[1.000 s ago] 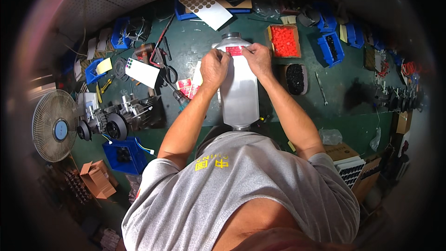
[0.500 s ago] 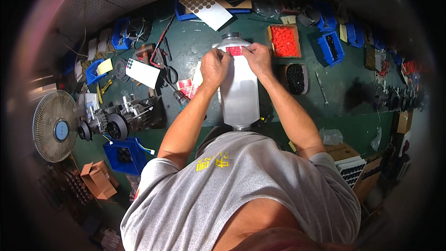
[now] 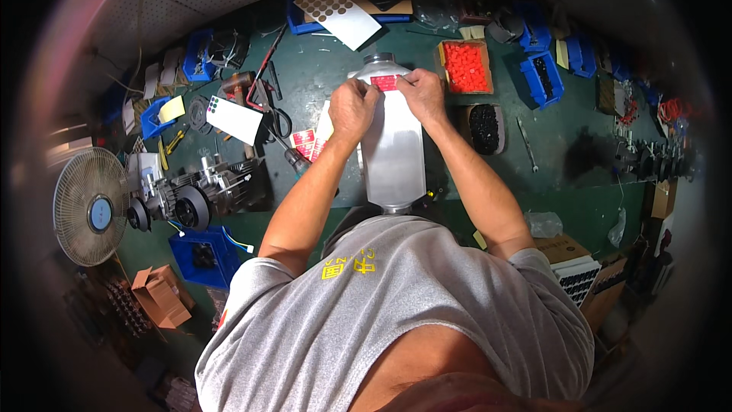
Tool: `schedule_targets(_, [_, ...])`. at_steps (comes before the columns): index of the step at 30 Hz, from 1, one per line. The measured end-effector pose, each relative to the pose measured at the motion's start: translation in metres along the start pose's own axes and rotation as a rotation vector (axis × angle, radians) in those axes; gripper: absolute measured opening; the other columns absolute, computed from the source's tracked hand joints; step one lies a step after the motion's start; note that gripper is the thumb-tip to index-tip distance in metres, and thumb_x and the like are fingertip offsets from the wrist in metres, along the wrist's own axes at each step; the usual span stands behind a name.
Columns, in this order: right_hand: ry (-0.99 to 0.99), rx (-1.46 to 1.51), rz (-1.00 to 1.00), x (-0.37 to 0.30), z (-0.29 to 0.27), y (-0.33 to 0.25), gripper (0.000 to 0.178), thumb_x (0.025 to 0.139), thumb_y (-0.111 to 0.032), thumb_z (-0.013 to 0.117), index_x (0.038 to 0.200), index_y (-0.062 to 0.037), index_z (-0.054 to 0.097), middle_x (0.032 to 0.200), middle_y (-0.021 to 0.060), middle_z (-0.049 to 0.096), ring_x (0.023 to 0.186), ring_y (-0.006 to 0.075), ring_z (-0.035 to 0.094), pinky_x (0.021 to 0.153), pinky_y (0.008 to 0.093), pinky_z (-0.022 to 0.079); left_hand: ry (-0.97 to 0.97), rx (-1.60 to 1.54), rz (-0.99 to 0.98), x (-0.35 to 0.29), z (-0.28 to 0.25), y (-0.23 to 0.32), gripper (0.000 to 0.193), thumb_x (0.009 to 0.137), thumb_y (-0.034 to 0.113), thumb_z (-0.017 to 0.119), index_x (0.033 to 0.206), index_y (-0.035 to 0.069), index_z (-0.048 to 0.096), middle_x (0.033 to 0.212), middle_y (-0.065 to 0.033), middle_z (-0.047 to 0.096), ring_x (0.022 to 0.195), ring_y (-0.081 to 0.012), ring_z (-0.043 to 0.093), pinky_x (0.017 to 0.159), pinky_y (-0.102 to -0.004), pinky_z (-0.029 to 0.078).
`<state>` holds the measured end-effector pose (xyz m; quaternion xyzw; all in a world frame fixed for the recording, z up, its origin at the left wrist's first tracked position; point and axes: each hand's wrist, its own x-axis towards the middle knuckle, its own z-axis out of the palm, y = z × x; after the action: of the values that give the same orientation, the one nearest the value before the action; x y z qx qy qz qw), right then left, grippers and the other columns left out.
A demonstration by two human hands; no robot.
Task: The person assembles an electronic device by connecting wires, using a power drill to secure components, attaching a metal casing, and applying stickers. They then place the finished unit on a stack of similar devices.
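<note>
L hand [image 3: 351,113] & R hand [image 3: 424,97] had fingers pinching a red label [image 3: 385,83] at its L & R ends, resp., at far end of silver metal canister [image 3: 394,149] mid bench [image 3: 560,126]. Wrench [image 3: 527,143] lay R, fan [image 3: 91,206] stood L.

A heathered grey short-sleeved T-shirt [image 3: 457,297] is worn, with yellow lettering [image 3: 348,266] across its chest.

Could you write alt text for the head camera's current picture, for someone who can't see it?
A person's left hand and right hand are at opposite ends of a red label near the far end of a silver metal case on a green workbench. To the right are boxed red pieces and black pieces; a fan is at far left.
</note>
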<state>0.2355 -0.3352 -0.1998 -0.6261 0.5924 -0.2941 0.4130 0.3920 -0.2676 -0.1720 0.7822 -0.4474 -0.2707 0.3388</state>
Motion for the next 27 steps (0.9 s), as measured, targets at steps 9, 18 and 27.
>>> schedule_targets(9, [0.164,0.133,0.020,-0.001,-0.005,0.007,0.021,0.077,-0.017,0.079,0.078,0.0023,0.071,0.071,0.0129,0.071,0.067,0.0206,0.069,0.067,0.0336,0.054,-0.017,-0.034,0.016,0.002,-0.011,-0.006,0.028,0.079,0.027,0.075,0.081,0.000,0.067,0.068,-0.0168,0.067,0.066,-0.0370,0.067,0.066,-0.0446,0.053])
schedule_targets(18, [0.353,0.314,0.180,-0.096,-0.073,0.057,0.026,0.087,-0.015,0.077,0.076,-0.0011,0.058,0.070,-0.0025,0.056,0.067,0.0068,0.048,0.061,0.0270,0.043,-0.171,0.524,0.627,-0.033,-0.009,-0.009,0.060,0.094,0.043,0.064,0.148,0.021,0.050,0.162,-0.0198,0.029,0.148,-0.0436,0.024,0.115,-0.0726,0.012])
schedule_targets(27, [0.353,0.254,0.399,-0.200,-0.075,0.159,0.024,0.084,-0.013,0.078,0.074,-0.0008,0.060,0.069,-0.0004,0.056,0.068,0.0086,0.050,0.063,0.0297,0.044,-0.103,0.423,0.627,-0.027,-0.002,-0.009,0.047,0.097,0.041,0.062,0.138,0.019,0.061,0.161,-0.0201,0.030,0.148,-0.0442,0.027,0.118,-0.0690,0.011])
